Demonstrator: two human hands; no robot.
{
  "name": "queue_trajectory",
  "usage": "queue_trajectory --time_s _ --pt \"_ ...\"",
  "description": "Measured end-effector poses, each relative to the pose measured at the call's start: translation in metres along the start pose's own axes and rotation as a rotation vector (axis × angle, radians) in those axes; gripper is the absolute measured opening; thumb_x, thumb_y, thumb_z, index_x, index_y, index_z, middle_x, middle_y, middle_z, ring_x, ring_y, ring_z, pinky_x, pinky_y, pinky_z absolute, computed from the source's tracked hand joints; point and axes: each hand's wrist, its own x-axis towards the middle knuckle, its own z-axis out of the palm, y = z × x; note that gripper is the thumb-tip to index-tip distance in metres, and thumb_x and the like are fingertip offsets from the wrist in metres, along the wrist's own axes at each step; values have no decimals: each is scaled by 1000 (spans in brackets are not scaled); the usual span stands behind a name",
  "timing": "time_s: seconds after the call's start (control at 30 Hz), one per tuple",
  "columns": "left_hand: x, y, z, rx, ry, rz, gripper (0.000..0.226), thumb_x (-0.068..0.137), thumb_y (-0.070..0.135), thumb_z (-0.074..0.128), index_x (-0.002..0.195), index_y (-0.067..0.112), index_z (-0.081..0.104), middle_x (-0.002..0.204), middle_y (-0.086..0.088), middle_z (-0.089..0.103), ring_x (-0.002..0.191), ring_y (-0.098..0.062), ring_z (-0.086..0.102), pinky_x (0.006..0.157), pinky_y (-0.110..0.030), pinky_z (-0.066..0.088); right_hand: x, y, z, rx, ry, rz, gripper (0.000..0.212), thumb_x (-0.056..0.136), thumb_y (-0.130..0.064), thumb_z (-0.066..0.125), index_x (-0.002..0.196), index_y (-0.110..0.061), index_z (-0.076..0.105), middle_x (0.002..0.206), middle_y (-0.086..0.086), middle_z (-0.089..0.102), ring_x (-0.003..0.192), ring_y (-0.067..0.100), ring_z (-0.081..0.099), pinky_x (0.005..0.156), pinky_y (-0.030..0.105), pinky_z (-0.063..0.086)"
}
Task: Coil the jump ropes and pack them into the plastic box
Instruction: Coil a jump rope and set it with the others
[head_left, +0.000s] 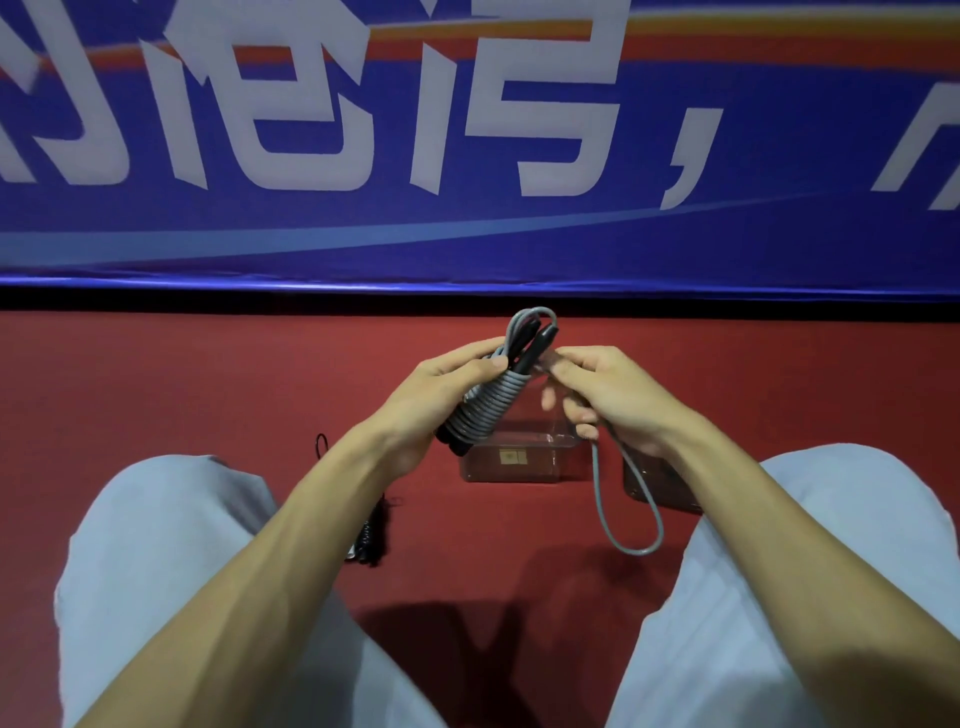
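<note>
Over a red floor (156, 374) backed by a blue banner (467, 249), the left hand (441, 400) grips the coiled grey rope (485, 402), the right hand (613, 400) pinches its tail, above the clear box (511, 465).

The plastic box (511, 465) lies on the floor (208, 384), a jump rope (371, 540) to its left, a banner (467, 234) behind both.

Red floor (156, 395), clear plastic box (511, 462) set centrally, second clear piece (675, 499) placed near its right, black jump rope (375, 545) laid left.
</note>
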Motion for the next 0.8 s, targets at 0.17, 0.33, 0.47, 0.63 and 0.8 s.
queue_trajectory --time_s 0.17,0.33,0.47,0.63,0.8 --pt "2 -5 0 -63 95 -33 27 92 30 64 118 26 71 113 -1 73 98 -14 67 86 -32 53 -4 -1 -1 -143 -132 110 24 99 -18 55 104 4 58 66 4 57 40 7 35 38 24 45" --pt "4 -11 -6 50 246 22 22 90 28 68 112 29 72 88 -3 70 70 -13 62 60 -27 52 -1 5 -2 -524 -57 158 24 97 -20 57 96 3 59 53 -1 53 41 13 48 47 35 56" --pt "11 -20 -16 265 353 72 28 86 37 73 113 38 71 95 -2 74 73 -15 65 66 -32 53 -8 -1 2 -805 -61 74 13 100 -26 48 94 -19 57 68 0 60 55 20 66 66 41 59" --pt "13 -18 -21 816 345 93 41 81 55 71 121 46 64 111 8 73 104 -18 66 83 -38 55 -19 -9 7 -1157 -134 -288 13 100 -25 46 88 -22 49 83 -7 51 86 25 59 72 39 48" --pt "10 -18 -16 1069 0 23 47 77 51 75 122 49 63 94 16 72 97 -19 66 74 -32 48 -17 -1 14 -1319 -118 -570 18 97 -22 53 110 -22 66 96 -3 58 91 22 60 60 34 41"
